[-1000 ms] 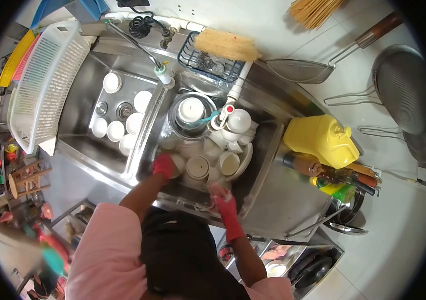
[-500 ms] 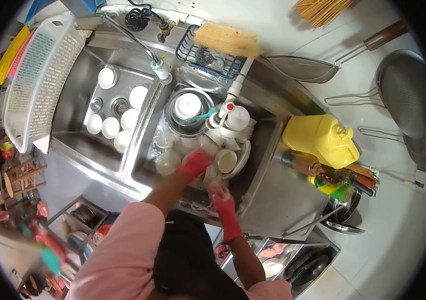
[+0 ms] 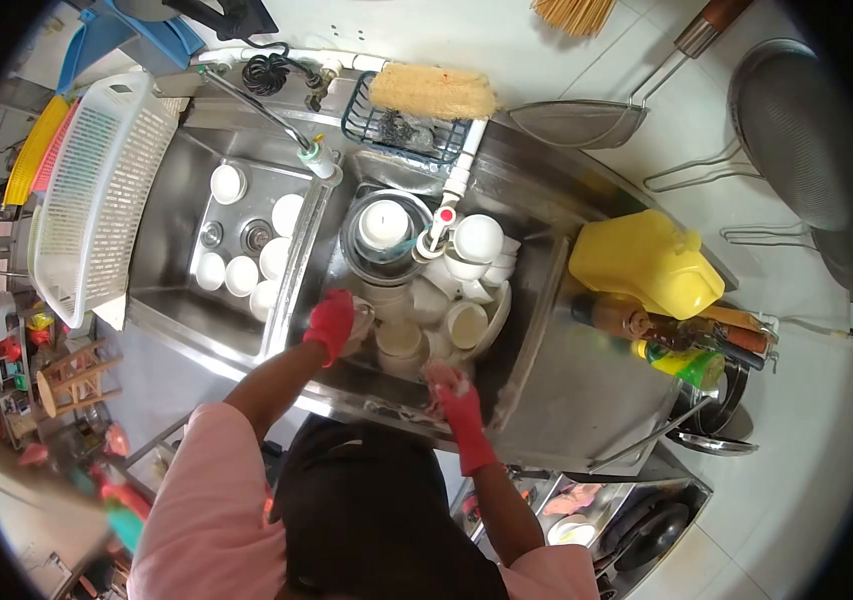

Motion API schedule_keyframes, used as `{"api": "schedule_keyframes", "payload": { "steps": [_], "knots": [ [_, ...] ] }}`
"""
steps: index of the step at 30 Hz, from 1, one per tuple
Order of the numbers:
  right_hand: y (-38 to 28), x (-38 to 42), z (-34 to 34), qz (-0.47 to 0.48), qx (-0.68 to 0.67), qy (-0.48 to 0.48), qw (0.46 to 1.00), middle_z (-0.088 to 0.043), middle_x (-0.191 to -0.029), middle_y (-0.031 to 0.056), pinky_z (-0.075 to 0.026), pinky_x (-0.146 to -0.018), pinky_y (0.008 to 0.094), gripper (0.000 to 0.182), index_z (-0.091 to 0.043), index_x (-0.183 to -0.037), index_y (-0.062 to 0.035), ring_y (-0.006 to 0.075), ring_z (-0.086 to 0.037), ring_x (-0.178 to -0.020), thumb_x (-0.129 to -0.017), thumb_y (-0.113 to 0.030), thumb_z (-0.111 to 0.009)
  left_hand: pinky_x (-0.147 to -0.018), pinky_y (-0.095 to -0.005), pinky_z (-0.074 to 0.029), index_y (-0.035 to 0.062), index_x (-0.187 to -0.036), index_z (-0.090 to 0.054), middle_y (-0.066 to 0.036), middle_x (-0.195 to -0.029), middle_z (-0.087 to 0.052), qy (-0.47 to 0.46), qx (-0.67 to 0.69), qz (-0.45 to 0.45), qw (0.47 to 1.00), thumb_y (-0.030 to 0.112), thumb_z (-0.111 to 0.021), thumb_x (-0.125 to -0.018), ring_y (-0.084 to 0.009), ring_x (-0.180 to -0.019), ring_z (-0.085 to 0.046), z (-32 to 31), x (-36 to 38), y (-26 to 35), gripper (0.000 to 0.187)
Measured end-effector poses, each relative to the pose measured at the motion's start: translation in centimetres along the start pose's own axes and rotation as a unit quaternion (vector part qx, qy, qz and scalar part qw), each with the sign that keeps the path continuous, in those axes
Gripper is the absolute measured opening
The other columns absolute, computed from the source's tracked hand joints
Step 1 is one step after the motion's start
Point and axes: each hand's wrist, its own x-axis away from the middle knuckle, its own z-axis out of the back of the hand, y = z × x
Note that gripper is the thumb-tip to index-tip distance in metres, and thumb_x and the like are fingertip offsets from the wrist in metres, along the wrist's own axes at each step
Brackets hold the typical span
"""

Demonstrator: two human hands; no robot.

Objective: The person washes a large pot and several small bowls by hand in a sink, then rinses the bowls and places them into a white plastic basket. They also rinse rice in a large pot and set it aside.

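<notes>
Fingers of the left hand curl against a pale, blurred item, grip unclear; just right of them, stacked bowls look stiff, likely slippery and breakable, safest by the rim; farther right, the foamy right hand curls, its hold hidden.

We see bright light, glare on the sink edge (near blown-out), fisheye bending, black corners, lower-left blur

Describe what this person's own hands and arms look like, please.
The left hand and right hand both wear red gloves that end around the wrists. Loose pale pink sleeves stop near the elbows, leaving the forearms bare. No markings can be made out.
</notes>
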Motion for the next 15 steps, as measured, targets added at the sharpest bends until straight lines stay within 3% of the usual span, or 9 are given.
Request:
{"api": "schedule_keyframes", "payload": {
  "steps": [3,9,12,15],
  "knots": [
    [0.1,-0.3,-0.3,-0.016,-0.052,-0.017,0.998,-0.066,-0.111,0.0122,-0.052,-0.08,0.0326,0.054,-0.051,-0.132,0.0029,0.0171,-0.064,-0.093,-0.086,-0.022,-0.067,-0.055,-0.0397,-0.058,-0.0006,-0.113,-0.057,-0.021,-0.088,-0.068,0.042,-0.139,-0.069,0.987,0.014,-0.051,-0.093,-0.0305,-0.071,-0.072,-1.6,-0.3,-2.7,0.025],
    [4.1,-2.1,0.0,-0.009,-0.034,-0.022,0.999,-0.065,-0.113,0.0108,-0.052,-0.083,0.0314,0.055,-0.051,-0.132,0.0027,0.0158,-0.063,-0.097,-0.085,-0.021,-0.068,-0.05,-0.0325,-0.056,0.0003,-0.125,-0.055,-0.02,-0.093,-0.067,0.182,-0.305,-0.09,0.93,0.015,-0.052,-0.091,-0.019,-0.064,-0.069,-0.5,-0.5,-2.1,0.037],
    [3.2,-1.4,0.0,-0.02,-0.057,-0.041,0.997,-0.065,-0.113,0.0107,-0.051,-0.085,0.0315,0.057,-0.05,-0.133,0.0022,0.0166,-0.063,-0.099,-0.085,-0.022,-0.068,-0.053,-0.0348,-0.057,0.0018,-0.128,-0.054,-0.022,-0.099,-0.068,0.125,-0.366,-0.046,0.921,0.015,-0.053,-0.091,-0.0206,-0.07,-0.07,-2.4,-2.0,-1.3,0.04],
    [3.2,-1.2,0.0,0.023,-0.043,-0.026,0.998,-0.065,-0.112,0.0102,-0.052,-0.083,0.031,0.058,-0.048,-0.135,0.0023,0.0162,-0.064,-0.095,-0.086,-0.021,-0.068,-0.06,-0.0405,-0.058,0.0013,-0.134,-0.051,-0.03,-0.117,-0.062,0.083,-0.383,-0.092,0.915,0.014,-0.052,-0.091,-0.0283,-0.075,-0.07,-7.7,-3.7,-2.8,0.044]
  ]
}}
